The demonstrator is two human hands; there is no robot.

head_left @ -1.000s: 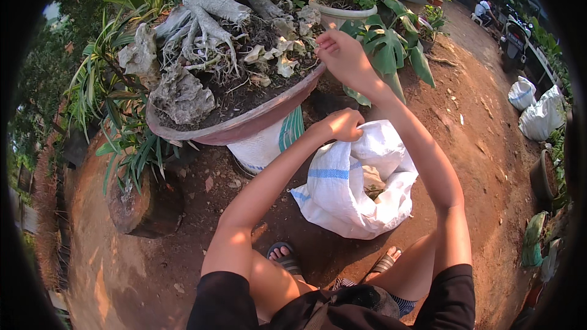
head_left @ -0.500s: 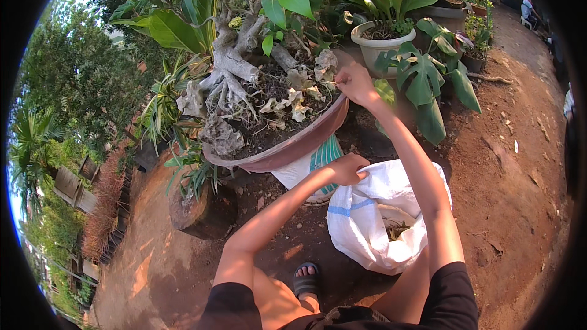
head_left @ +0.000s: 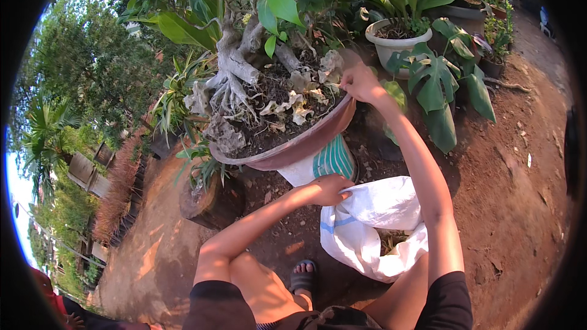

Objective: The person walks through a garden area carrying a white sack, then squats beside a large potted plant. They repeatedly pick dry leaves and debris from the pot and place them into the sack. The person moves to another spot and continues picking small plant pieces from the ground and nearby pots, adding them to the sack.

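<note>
My left hand (head_left: 330, 190) is closed on the rim of a white woven sack (head_left: 351, 247) with a blue stripe. Dry plant scraps (head_left: 391, 241) lie inside the sack's open mouth. At the right rim of a wide reddish-brown pot (head_left: 293, 150), my right hand (head_left: 363, 84) has its thumb and fingers pinched together; whatever is between them is too small to make out. A thick, grey-rooted tree (head_left: 235, 64) grows in the pot, with dry curled leaves (head_left: 299, 107) and pale rough stones (head_left: 226, 134) on the dark soil around it.
Under the pot is a white-and-green wrapped support (head_left: 333, 162). A log stump (head_left: 211, 205) stands to its left. Behind on the right are a white planter (head_left: 397, 46) and a broad-leaved plant (head_left: 434, 76). Part of another person (head_left: 55, 302) shows at the lower left.
My left hand and the sack's rim have shifted slightly left and down. My right hand stays pinched at the pot's rim. The view has turned a little, and another person shows at lower left.
</note>
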